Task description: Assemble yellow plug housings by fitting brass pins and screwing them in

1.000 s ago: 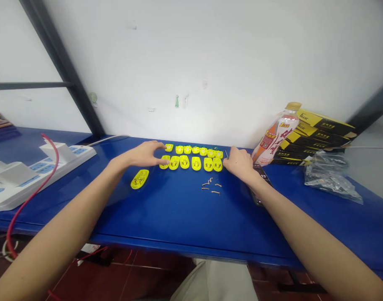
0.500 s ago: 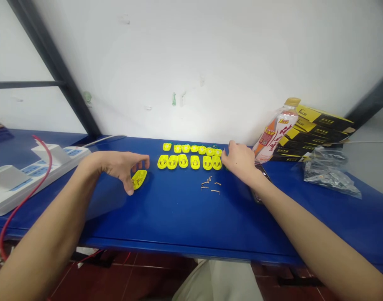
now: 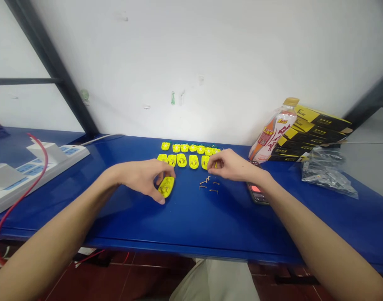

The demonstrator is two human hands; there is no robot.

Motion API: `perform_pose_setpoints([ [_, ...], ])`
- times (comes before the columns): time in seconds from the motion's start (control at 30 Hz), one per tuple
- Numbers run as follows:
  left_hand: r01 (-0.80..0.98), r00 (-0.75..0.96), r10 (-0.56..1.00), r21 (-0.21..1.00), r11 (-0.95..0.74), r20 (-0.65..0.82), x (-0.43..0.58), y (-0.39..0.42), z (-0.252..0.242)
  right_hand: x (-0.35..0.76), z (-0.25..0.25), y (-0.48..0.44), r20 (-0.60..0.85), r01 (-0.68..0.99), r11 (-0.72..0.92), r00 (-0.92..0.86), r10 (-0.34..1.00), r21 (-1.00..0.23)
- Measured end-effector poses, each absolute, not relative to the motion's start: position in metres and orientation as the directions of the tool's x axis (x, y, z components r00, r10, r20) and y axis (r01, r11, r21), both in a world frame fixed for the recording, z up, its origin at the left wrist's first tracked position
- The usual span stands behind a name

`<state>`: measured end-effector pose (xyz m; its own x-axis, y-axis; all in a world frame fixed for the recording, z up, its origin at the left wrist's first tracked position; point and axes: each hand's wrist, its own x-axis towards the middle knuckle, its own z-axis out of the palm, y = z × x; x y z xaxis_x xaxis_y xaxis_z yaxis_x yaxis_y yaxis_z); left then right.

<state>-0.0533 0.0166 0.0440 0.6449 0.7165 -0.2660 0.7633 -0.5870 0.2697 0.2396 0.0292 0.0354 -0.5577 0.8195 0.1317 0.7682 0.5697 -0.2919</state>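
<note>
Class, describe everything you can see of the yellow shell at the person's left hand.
The yellow shell is a bright, shallow, plastic-looking piece with rounded corners, longer than wide. Its hollow side faces up, showing small darker details inside, too small to make out. It lies slantwise in the picture, its far end towards the right. The left hand holds it between thumb and fingers; whether it also touches the blue table is unclear. It is nearer the person than the rows of yellow pieces.

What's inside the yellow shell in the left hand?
Inside the yellow shell, small darker details show, too small to make out. The left hand covers part of its left side, so whatever lies there cannot be seen.
</note>
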Motion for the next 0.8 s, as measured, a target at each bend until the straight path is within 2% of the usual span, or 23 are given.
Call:
perform_pose_setpoints([
  [0.13, 0.659, 0.745, 0.657, 0.274, -0.700, -0.114, -0.026, 0.009, 0.029, 0.233, 0.032, 0.022, 0.030, 0.655, 0.659, -0.700, 0.713, -0.369],
  [0.27, 0.679, 0.716, 0.698, 0.206, -0.704, 0.022, -0.011, 0.008, 0.015, 0.225, 0.023, 0.019, 0.028, 0.615, 0.702, -0.745, 0.667, -0.360],
  [0.8, 0.692, 0.704, 0.709, 0.180, -0.699, 0.048, -0.008, 0.009, 0.008, 0.214, 0.004, 0.016, 0.075, 0.612, 0.752, -0.761, 0.644, -0.243],
])
